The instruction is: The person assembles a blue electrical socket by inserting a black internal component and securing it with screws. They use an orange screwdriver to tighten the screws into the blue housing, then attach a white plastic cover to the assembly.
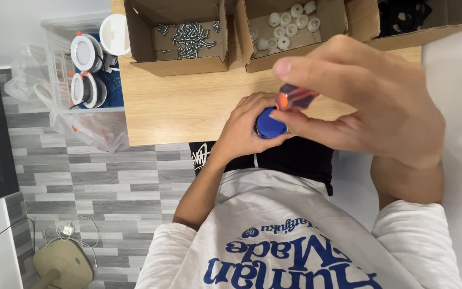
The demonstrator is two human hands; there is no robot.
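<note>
my right hand (370, 101) is raised close to my face, thumb and fingers pinched narrow around the orange, translucent handle of a screwdriver (294, 98); the handle's long axis runs down and to the left, away from the palm, and its shaft is hidden behind what sits below it. straight under that handle, just touching distance away, my left hand (244, 128) is cupped tight around a small round blue part (269, 124), held against my lap at the near edge of the counter (188, 107), its blue face turned up toward the tool. so the part lies down and left of my right hand, in line with the driver's axis, and the left hand is the one on it. further out on the counter stand open cardboard boxes: one with loose screws (188, 35), one with small white caps (284, 27), one with black parts (402, 16). off the left edge a clear bin holds round white light fittings (85, 69).
</note>
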